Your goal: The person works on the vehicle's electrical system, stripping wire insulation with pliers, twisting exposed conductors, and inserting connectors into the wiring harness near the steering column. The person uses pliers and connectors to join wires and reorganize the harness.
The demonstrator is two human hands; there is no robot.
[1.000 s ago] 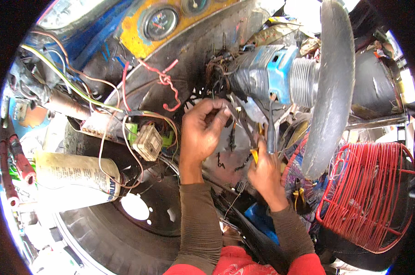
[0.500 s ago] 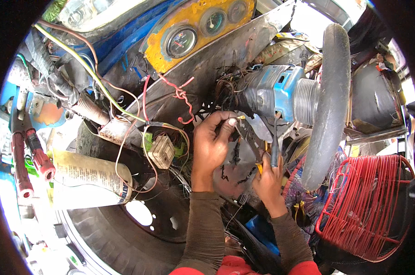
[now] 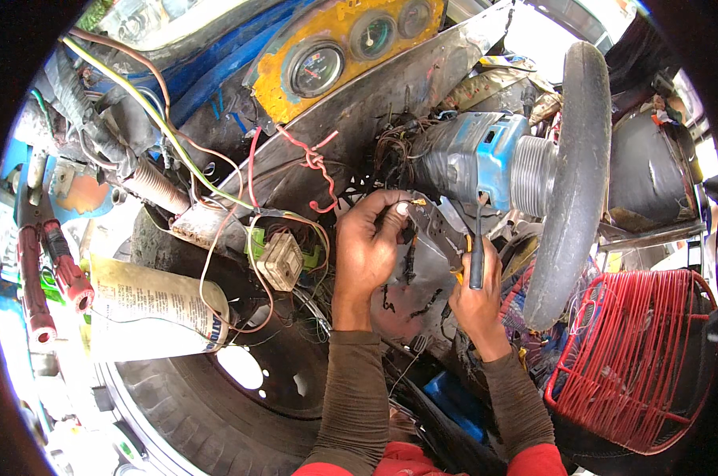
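My left hand (image 3: 367, 250) is closed, with thumb and forefinger pinching a small brass wire terminal (image 3: 419, 201) below the taped steering column. My right hand (image 3: 478, 309) is wrapped around flat, dark-jawed crimping pliers (image 3: 442, 236) with yellow grips. The same hand also holds a screwdriver (image 3: 476, 266) with a dark handle, its shaft pointing up toward the column. The pliers' jaws reach up close to my left fingertips and the terminal. Whether they touch the terminal I cannot tell. The wire behind the terminal is mostly hidden by my left fingers.
A black steering wheel (image 3: 569, 190) and blue column cover (image 3: 494, 159) stand right of my hands. Left are loose wires (image 3: 208, 186), a fuse box (image 3: 279, 262), a pale canister (image 3: 156, 309) and a tire (image 3: 192, 404). Yellow gauge panel (image 3: 319, 63) lies beyond; red corded seat (image 3: 633, 357) at right.
My right hand has shifted slightly right, and the pliers have turned so their flat side shows more. My left hand keeps its pinch at nearly the same spot.
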